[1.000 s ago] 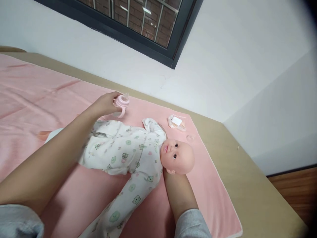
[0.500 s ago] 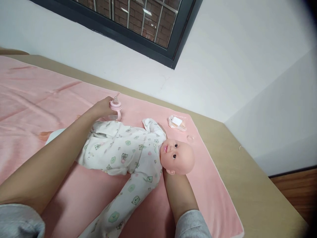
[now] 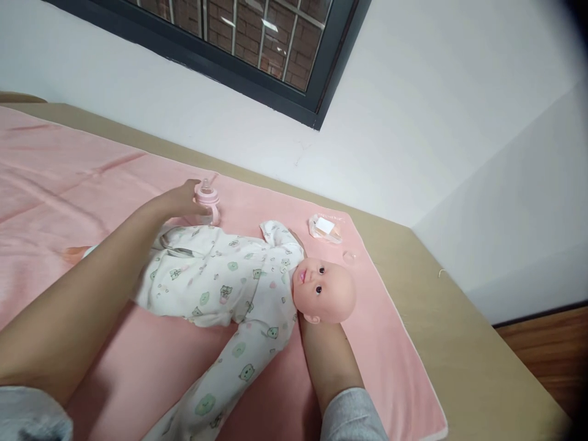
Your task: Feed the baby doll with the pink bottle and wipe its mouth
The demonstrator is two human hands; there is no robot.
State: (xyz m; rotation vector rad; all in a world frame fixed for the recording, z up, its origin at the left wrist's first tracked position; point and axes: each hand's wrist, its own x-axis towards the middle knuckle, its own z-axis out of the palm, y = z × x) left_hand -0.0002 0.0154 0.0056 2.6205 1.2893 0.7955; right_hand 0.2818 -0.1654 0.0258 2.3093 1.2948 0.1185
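Note:
A bald baby doll (image 3: pixel 324 290) lies on its back in a white bodysuit (image 3: pixel 220 275) printed with green bear faces. Beyond its waist, my left hand (image 3: pixel 186 199) is closed round a pink baby bottle (image 3: pixel 207 197) with a clear teat and a side handle. The bottle stands upright. My right forearm (image 3: pixel 328 349) passes under the doll's neck. Of my right hand (image 3: pixel 296 237) only a sliver shows past the doll's far shoulder, and its fingers are hidden. My left arm crosses over the doll's legs.
A pink blanket (image 3: pixel 386 373) covers much of the wooden table (image 3: pixel 441 318). Near the doll's head lie a clear plastic packet (image 3: pixel 325 228) with a white label and a small clear cap (image 3: pixel 349 256). A white wall (image 3: pixel 294 153) and dark-framed window (image 3: pixel 316 110) stand behind.
The whole view has shifted slightly left. My left hand and the bottle have moved a little left and down, and my thumb shows more plainly on the bottle. The doll keeps its pose.

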